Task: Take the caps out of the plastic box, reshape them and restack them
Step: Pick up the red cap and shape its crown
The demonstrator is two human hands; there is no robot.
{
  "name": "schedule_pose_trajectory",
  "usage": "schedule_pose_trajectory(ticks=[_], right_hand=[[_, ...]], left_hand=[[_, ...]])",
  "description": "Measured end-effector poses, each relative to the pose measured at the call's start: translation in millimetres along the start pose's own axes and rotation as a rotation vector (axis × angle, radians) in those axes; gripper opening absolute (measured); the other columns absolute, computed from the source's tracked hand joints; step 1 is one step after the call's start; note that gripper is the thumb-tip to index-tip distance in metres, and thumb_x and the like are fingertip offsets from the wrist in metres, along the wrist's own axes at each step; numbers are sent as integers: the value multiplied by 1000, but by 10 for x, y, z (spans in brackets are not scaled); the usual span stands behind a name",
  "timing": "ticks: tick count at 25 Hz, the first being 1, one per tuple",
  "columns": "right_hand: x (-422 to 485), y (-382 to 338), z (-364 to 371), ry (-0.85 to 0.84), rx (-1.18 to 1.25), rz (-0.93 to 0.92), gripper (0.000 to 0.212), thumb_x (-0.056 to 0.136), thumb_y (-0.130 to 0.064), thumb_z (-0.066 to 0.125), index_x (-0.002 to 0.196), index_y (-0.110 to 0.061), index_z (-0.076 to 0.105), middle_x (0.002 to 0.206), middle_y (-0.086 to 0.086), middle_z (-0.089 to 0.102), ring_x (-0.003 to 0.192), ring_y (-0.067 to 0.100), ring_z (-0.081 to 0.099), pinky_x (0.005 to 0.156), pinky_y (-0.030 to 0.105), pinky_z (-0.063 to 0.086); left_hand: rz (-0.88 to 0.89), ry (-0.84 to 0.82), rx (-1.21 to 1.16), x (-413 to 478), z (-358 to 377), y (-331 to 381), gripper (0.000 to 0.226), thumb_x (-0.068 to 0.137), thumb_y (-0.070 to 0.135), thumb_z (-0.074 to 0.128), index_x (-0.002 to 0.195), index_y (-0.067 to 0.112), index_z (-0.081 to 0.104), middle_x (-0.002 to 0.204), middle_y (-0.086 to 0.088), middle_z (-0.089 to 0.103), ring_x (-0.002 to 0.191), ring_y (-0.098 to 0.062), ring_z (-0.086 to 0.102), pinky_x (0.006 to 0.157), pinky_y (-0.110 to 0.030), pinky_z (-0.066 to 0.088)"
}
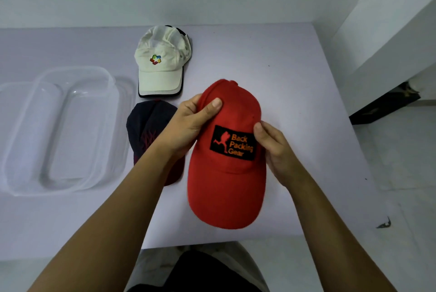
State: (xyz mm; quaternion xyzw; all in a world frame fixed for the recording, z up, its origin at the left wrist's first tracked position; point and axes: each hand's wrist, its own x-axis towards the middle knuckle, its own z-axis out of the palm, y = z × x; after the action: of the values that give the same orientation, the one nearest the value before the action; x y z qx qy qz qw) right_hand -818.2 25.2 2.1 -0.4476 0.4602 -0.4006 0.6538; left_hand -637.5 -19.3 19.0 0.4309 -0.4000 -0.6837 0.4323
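A red cap (226,188) with a black "Back Packing Gear" patch is held over the table, brim toward me. My left hand (188,124) grips the crown's left side, thumb on top. My right hand (274,147) holds the crown's right side beside the patch. A dark navy cap (146,124) with red stitching lies on the table to the left, partly under my left forearm. Farther back a white cap (160,62) with a coloured logo rests on top of another dark-edged cap. The clear plastic box (61,126) sits at the left, with nothing inside it.
The pale table (295,79) ends at a wall behind and drops off at its right edge and its near edge. A dark object (387,103) lies on the floor to the right. My legs show below the near edge.
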Motion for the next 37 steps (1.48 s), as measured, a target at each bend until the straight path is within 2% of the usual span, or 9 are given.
schedule_pose_trajectory(ticks=[3,7,11,15,19,24,28,31,37], right_hand=[[83,159,-34,-14,199,1,47,67,-48,75,108,-26,67,113,-2,71,110,17,64,87,27,53],[315,376,-306,138,54,37,37,78,-28,69,114,-22,61,113,1,70,108,20,65,84,26,54],[575,514,-603,75,-215,201,26,86,-19,64,112,-20,61,109,-5,69,99,6,66,78,15,52],[762,526,-819,65,-568,252,25,87,-38,61,103,-21,66,97,-12,69,88,-4,62,82,19,48],[861,519,-819,149,-385,395,30,95,-41,46,81,-18,59,71,-5,49,47,2,41,55,18,36],[940,560,-653,186,-303,436,32,97,-41,42,78,-19,55,53,-12,46,45,1,41,60,21,39],[1037,501,-707,315,-642,345,35,88,-48,55,85,-14,67,76,-6,62,67,6,55,60,22,42],[1085,470,-700,307,-743,398,53,87,-51,54,89,-1,71,87,8,71,83,19,65,78,34,50],[1178,504,-505,330,-551,245,39,96,-42,42,99,-12,67,101,6,69,92,18,61,83,32,46]], left_hand=[[-69,28,136,119,-103,-108,22,90,27,59,107,16,67,105,-5,73,97,-19,68,96,-35,52],[-236,-40,359,293,-201,-385,36,91,39,57,115,12,63,111,-19,69,104,-40,65,94,-58,48],[-289,-7,387,487,-241,-682,35,94,34,53,119,11,59,106,-11,71,91,-25,70,75,-36,59],[-289,98,498,662,-347,-829,26,92,36,55,106,16,64,96,-1,70,84,-16,66,67,-25,54],[-161,331,623,723,-195,-876,24,97,28,42,84,15,57,70,3,54,63,-11,49,60,-26,42],[-110,444,810,807,-53,-919,28,99,22,31,89,5,51,68,2,49,60,-11,43,53,-26,33],[-180,373,909,867,-124,-855,28,94,14,32,80,-3,50,71,-3,49,63,-17,41,55,-29,32],[-243,342,959,890,-95,-796,36,95,23,34,63,6,36,62,-3,41,61,-19,38,54,-31,30],[-264,334,868,985,-52,-776,31,93,23,33,67,7,40,66,-3,42,67,-21,40,58,-32,29]])
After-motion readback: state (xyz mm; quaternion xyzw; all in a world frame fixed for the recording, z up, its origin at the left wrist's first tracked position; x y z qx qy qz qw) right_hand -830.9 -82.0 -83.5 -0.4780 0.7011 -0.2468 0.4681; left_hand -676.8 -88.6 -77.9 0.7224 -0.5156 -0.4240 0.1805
